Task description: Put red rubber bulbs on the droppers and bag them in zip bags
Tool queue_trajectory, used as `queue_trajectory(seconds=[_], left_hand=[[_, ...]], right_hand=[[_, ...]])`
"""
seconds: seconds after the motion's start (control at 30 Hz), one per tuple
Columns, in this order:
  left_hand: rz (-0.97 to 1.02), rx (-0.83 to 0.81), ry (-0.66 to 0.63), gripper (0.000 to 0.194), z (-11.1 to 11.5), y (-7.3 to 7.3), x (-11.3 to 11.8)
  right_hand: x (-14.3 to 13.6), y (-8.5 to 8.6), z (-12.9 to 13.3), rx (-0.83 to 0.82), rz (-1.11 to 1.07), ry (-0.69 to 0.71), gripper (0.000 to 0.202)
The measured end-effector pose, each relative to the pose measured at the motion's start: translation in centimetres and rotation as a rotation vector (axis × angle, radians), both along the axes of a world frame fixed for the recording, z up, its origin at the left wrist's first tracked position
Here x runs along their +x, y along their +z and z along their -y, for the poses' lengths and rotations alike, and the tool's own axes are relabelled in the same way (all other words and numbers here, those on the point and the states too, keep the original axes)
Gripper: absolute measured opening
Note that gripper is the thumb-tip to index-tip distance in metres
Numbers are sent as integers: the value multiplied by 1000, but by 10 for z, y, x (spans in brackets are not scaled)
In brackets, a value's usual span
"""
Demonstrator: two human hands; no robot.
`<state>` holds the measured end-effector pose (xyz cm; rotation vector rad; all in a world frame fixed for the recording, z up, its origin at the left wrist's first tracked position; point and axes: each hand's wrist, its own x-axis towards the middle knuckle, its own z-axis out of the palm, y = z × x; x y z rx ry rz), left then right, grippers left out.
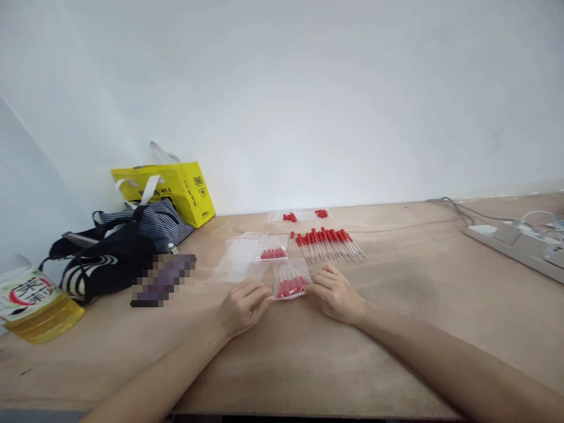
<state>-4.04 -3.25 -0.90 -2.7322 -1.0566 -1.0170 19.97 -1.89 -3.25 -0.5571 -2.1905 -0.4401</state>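
Table (418,264) and wall (330,106) show some indoor room.

My left hand (247,305), nearer yellow bag (171,182): bare, compact, knuckles (247,286) rounded; my right hand (335,295), farther from yellow bag: bare too, fingers (321,282) slim; wrists (362,311) narrow, bare; left forearm (176,367), on yellow bag's side: uncovered, smooth, thickening away from wrist; right forearm (440,357), farther from yellow bag: uncovered, longer stretch showing, same taper; skin detail blurred.

Droppers (329,236) ahead, room rightward, power strip (520,249) beyond
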Motion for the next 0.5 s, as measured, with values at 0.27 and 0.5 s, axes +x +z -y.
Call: queue_trajectory(seconds=[0.27, 0.5], left_hand=[[846, -1218, 300, 50, 15, 12, 39], [676, -1307, 274, 48, 33, 25, 6]], right_hand=[[-11, -1, 6, -99, 90, 58, 24], [0, 1, 3, -270, 145, 101, 31]])
